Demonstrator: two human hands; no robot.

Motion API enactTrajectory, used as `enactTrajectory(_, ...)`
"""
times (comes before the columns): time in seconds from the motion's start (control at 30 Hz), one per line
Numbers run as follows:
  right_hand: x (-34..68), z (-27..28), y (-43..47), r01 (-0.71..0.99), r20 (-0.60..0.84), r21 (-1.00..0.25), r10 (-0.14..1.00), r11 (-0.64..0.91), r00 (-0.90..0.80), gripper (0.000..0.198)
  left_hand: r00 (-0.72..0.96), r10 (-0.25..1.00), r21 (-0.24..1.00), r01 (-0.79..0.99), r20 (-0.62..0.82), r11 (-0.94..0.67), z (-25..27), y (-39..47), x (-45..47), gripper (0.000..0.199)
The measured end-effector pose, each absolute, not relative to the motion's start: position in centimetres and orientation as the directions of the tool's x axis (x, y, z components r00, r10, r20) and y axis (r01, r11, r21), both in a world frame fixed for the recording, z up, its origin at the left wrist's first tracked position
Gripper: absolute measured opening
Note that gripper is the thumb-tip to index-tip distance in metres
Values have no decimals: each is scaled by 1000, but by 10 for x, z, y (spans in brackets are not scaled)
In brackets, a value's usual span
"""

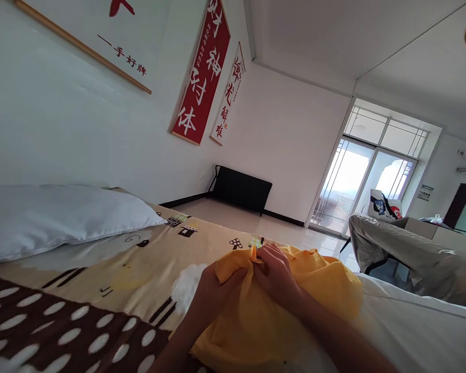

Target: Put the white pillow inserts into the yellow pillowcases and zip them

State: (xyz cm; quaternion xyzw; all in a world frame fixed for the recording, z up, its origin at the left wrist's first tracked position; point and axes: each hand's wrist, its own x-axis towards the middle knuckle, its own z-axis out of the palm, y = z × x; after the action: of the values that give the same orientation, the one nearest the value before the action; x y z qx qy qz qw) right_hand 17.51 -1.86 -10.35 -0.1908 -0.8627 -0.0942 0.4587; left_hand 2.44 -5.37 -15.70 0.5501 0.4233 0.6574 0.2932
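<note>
A thin yellow cloth [252, 331] lies bunched over the near part of the bed, its far end gathered in loose folds. My left hand [219, 287] is closed on its upper edge, with the fabric draped over the fingers. Right beside it, my right hand [275, 272] pinches the same edge, where a small fold sticks up between the two hands. Whether the cloth is a cover or a single sheet cannot be made out. White fabric [419, 316] spreads to the right of the yellow cloth, partly under my right forearm.
A white pillow [66, 217] rests at the left on a beige patterned bedsheet [140, 259] with a brown, white-dotted part [58, 321]. Beyond the bed, a folded black frame [238, 189] leans by the wall. At right stands plastic-covered furniture [415, 238] near a glass door [344, 181].
</note>
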Motion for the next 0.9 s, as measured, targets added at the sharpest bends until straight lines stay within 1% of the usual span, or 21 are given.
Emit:
enactTrajectory(0.1, 176, -100, -19, 398, 809, -47, 269, 916, -523, 19, -180, 849, 865, 24, 498, -502, -155, -55, 23, 36)
enactTrajectory(0.17, 179, -97, -18, 403, 794, -86, 307, 911, -524, 20, -228, 859, 878, -32, 459, -478, -153, -57, 23, 39)
enactTrajectory(0.23, 182, -94, -14, 417, 777, -126, 351, 900, -523, 22, -279, 866, 878, -127, 414, -461, -150, -59, 20, 43)
enactTrajectory(0.3, 186, -91, -8, 440, 767, -161, 392, 884, -508, 28, -265, 880, 865, -216, 394, -452, -147, -60, 16, 41)
enactTrajectory(0.37, 189, -89, -2, 464, 767, -194, 428, 865, -478, 32, -215, 877, 835, -277, 429, -476, -146, -57, 10, 35)
enactTrajectory(0.47, 192, -88, 4, 487, 768, -217, 456, 846, -450, 34, -241, 832, 742, -376, 499, -555, -148, -50, 4, 36)
enactTrajectory(0.53, 193, -87, 3, 495, 761, -194, 448, 847, -468, 34, -273, 841, 722, -432, 467, -541, -151, -46, 5, 37)
enactTrajectory(0.6, 191, -85, -1, 496, 752, -156, 428, 854, -501, 28, -290, 877, 765, -432, 383, -477, -153, -45, 7, 40)
enactTrajectory(0.67, 188, -83, -9, 488, 733, -116, 406, 865, -545, 11, -314, 898, 821, -388, 309, -419, -153, -46, 8, 46)
enactTrajectory(0.7, 185, -82, -13, 488, 718, -94, 399, 868, -571, 11, -326, 899, 840, -361, 294, -406, -152, -47, 8, 48)
enactTrajectory(0.73, 181, -81, -16, 490, 701, -68, 391, 869, -596, 14, -335, 895, 852, -331, 296, -406, -151, -49, 8, 48)
enactTrajectory(0.77, 178, -81, -19, 494, 686, -44, 386, 868, -617, 13, -341, 886, 858, -297, 316, -420, -149, -52, 8, 46)
enactTrajectory(0.8, 175, -81, -21, 498, 675, -26, 383, 867, -631, 9, -346, 872, 858, -259, 347, -444, -147, -54, 8, 43)
enactTrajectory(0.83, 172, -82, -23, 496, 672, -23, 381, 868, -635, 5, -355, 853, 852, -220, 384, -475, -145, -57, 7, 41)
enactTrajectory(0.9, 167, -82, -25, 477, 683, -54, 381, 877, -624, 9, -375, 808, 833, -141, 454, -534, -142, -63, 7, 36)
